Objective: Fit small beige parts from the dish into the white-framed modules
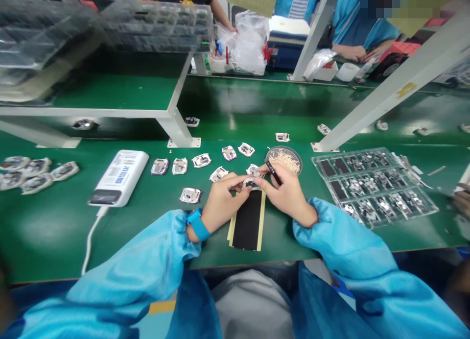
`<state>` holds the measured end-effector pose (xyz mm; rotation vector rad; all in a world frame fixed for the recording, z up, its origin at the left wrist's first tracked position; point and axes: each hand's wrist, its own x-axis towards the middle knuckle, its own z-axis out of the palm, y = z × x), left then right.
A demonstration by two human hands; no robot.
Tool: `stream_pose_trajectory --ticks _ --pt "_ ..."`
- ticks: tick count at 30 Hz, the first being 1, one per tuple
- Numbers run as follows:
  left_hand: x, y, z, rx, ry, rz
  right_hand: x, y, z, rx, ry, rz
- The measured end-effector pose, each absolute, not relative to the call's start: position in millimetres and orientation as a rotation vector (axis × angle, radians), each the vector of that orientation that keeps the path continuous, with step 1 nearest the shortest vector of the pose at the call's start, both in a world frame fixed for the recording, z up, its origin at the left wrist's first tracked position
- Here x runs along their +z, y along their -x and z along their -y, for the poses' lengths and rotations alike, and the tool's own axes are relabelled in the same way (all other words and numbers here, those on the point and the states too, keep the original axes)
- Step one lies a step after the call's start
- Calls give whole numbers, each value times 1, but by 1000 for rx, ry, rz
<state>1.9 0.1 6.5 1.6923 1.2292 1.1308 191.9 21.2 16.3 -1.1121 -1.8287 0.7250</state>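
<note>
My left hand [223, 200] and my right hand [287, 192] meet over the green bench, both pinching one small silver metal part [250, 183] between their fingertips. My right hand also grips a dark slim tool [272, 171] that points up and left. Just below the hands lies a black strip on yellow backing [248, 220]. Several similar silver parts [201, 160] lie in a loose row beyond the hands, and one silver part [190, 195] rests left of my left hand. A round dish of small pale pieces [288, 157] sits just behind my right hand.
A white power bank [119, 177] with a cable lies at the left, with more parts [35, 174] at the far left. A clear tray of components [372, 184] sits to the right. White frame legs [177, 128] stand behind. Other people work across the bench [352, 52].
</note>
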Motion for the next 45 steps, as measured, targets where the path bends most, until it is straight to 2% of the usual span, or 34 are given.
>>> stream_pose_trajectory --ticks 4,18,21,26,30,32,36,39,45 --pt "8 -3 1 1139 -1706 -1231 19 -202 -26 622 936 1993" --pt "15 -2 -10 1043 -1862 -1239 16 -205 -28 509 891 2159" --pt "22 3 -43 933 -1961 -1319 20 -216 -38 454 965 2102" --pt "36 16 -141 722 -2066 -1771 17 -252 -63 262 1342 2018" --pt "32 -3 -197 581 -2053 -2005 15 -268 -73 208 1444 1911" --pt "26 -25 -206 583 -2153 -1947 19 -268 -73 206 1430 1838" --pt "10 -65 -205 492 -2410 -1514 35 -265 -66 216 1369 1711" --pt "6 -74 -205 490 -2421 -1458 42 -263 -60 401 1364 1613" --pt "17 -49 -194 611 -2372 -1527 35 -245 -47 1362 1154 1540"
